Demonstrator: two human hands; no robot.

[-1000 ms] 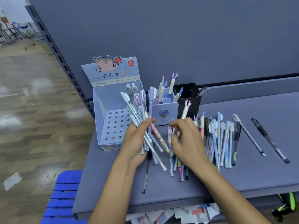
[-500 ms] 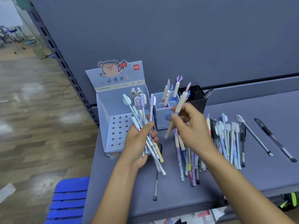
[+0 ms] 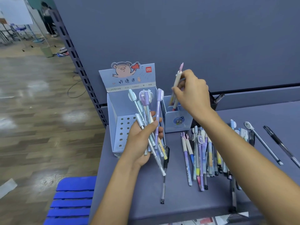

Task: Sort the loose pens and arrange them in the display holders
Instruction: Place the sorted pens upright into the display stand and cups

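Note:
My left hand [image 3: 142,140] grips a bundle of pastel pens [image 3: 148,120], fanned upward in front of the blue pig display box [image 3: 116,114]. My right hand [image 3: 193,95] pinches a cream pen with a pink top [image 3: 177,77], held upright with its lower end inside the small blue holder [image 3: 177,122]. The hand hides most of that holder's other pens. A pile of loose pens [image 3: 203,153] lies on the shelf under my right forearm.
A black holder [image 3: 212,101] stands behind my right hand. Two separate pens [image 3: 263,142] [image 3: 282,146] lie at the far right. One black pen [image 3: 164,184] lies near the shelf's front edge. A blue stool [image 3: 71,200] is below left; the shelf's grey back panel [image 3: 178,38] rises behind.
My right hand picked the cream pen out of the pile, lifted it, and now lowers its end into the small blue holder. My left hand keeps its bundle.

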